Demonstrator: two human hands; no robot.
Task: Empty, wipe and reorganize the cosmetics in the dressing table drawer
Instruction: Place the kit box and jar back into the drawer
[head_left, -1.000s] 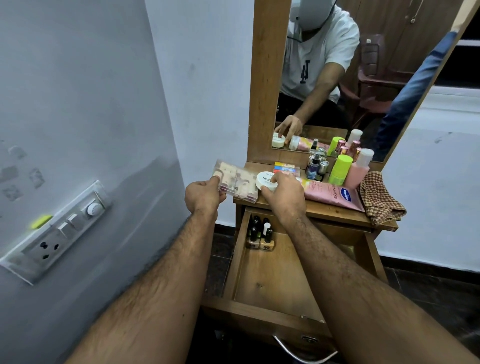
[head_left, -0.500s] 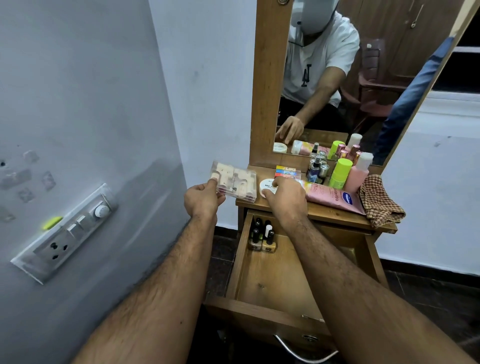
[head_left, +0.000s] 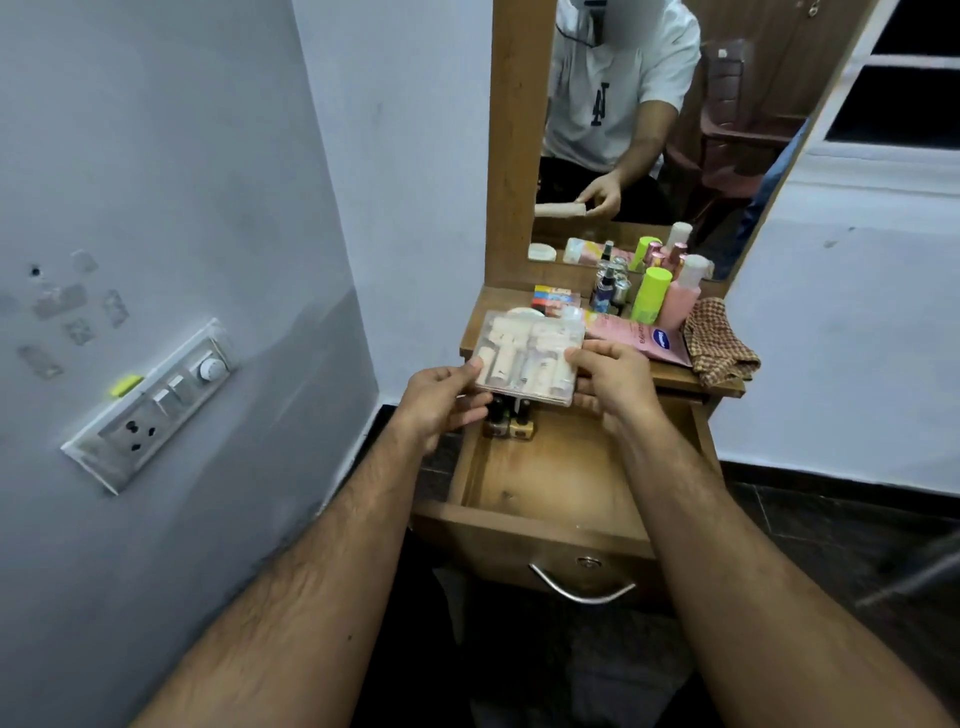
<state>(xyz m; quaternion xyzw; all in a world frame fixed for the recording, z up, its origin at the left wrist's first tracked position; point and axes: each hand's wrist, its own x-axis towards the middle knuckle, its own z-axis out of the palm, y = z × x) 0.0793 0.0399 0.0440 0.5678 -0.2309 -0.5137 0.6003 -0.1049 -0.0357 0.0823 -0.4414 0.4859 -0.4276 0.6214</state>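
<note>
While held level over the back of the open drawer, clear plastic cosmetics case spans both hands, long axis running left to right. Left hand pinching the case's left short edge, thumb on top, fingers curled beneath; right hand pinching the right short edge the same way, thumb over the lid, fingers under. Both about equally near the case, neither with a free finger. Directly below and slightly behind the case's near edge, small nail polish bottles standing upright in the drawer's back left corner, dark caps, gold and brown glass, partly hidden by the case. Likely step: lowering the case into the drawer, so the deciding relation is case above bottles, bare wooden floor lying nearer the body; probably a pull toward the front before setting down, otherwise a risk of knocking bottles over. Nearest, curved metal handle on the drawer's wooden front. Case itself rigid, glossy, rectangular, with pale cream tubes and pots packed inside. Farther, on the dressing table top: flat pink tube, checked woven cloth crumpled at the right edge, lime-green capped bottle, pale pink bottle, colourful small box. Beyond, mirror in a wooden frame.
</note>
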